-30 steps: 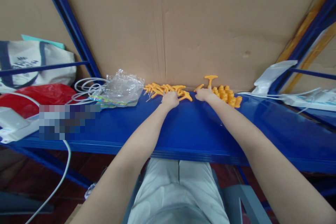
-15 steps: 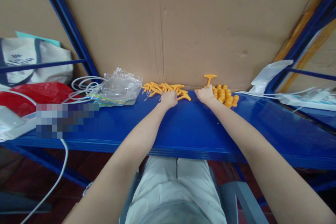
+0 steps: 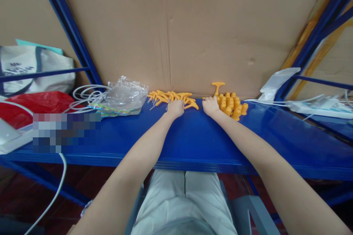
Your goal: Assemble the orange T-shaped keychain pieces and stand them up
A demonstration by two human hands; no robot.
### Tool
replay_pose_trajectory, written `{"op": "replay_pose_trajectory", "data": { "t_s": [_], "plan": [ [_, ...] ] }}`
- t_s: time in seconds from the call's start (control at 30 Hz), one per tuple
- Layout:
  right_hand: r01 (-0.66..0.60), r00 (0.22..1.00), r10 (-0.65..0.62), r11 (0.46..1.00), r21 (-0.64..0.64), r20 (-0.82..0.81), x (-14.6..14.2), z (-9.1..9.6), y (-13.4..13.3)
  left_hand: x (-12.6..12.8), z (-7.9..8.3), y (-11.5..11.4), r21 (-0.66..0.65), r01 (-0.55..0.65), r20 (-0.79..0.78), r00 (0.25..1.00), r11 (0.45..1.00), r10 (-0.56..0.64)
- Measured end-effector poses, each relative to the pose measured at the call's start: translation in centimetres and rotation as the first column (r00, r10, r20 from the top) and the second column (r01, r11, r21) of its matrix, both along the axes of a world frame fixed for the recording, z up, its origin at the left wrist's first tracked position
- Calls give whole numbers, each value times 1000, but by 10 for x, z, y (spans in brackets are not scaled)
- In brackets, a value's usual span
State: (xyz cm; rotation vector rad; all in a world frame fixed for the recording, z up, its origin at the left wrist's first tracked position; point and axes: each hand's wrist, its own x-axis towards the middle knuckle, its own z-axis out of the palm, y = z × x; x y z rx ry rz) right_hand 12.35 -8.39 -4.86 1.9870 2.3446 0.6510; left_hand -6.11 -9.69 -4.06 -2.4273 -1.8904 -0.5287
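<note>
My left hand (image 3: 175,109) is closed at the near edge of a pile of orange-handled corkscrews (image 3: 162,96), whose thin metal spirals point toward me. What its fingers grip is hidden behind the hand. To the right, my right hand (image 3: 211,106) has curled fingers beside a cluster of short orange plastic pieces (image 3: 228,103) set close together. A bit of orange shows at its fingertips, too small to name. Just behind that hand, an orange T-shaped piece (image 3: 218,86) stands upright with its crossbar on top. A curved orange handle (image 3: 193,105) lies between the hands.
Both piles rest on a blue metal table (image 3: 193,143) against a cardboard panel (image 3: 206,36). Left are clear plastic bags (image 3: 124,95), a coiled white cable (image 3: 82,93), a red bag (image 3: 41,102) and a canvas bag (image 3: 52,69). A white power strip (image 3: 320,110) lies right.
The view has tilted up a little. My right hand has drawn slightly left and nearer, away from the T-shaped piece. My left hand stays at the corkscrew pile.
</note>
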Motion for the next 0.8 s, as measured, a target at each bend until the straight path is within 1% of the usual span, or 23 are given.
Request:
{"op": "replay_pose_trajectory", "data": {
  "t_s": [0.17, 0.3, 0.4, 0.6, 0.8],
  "plan": [
    [-11, 997, 10, 1000, -16, -72, 3, -5, -1, 0, -1, 0, 5, -5, -9, 1000, 1000, 5],
    [52, 993, -56, 998, -38, -107, 0, -4, -2, 0, 0, 0, -1, -1, -37, 999, 1000, 1],
    [84, 992, -87, 996, -39, -90, 0, -2, -2, 0, -2, 3, 3, 6, -32, 999, 1000, -6],
    [59, 997, -60, 998, -35, -40, 2, 1, -4, -1, -7, 9, 9, 48, 11, 999, 999, -48],
    [96, 995, -98, 993, -64, -24, 0, 8, -7, -1, -8, 10, 9, 52, 31, 998, 999, -52]
  ]
}}
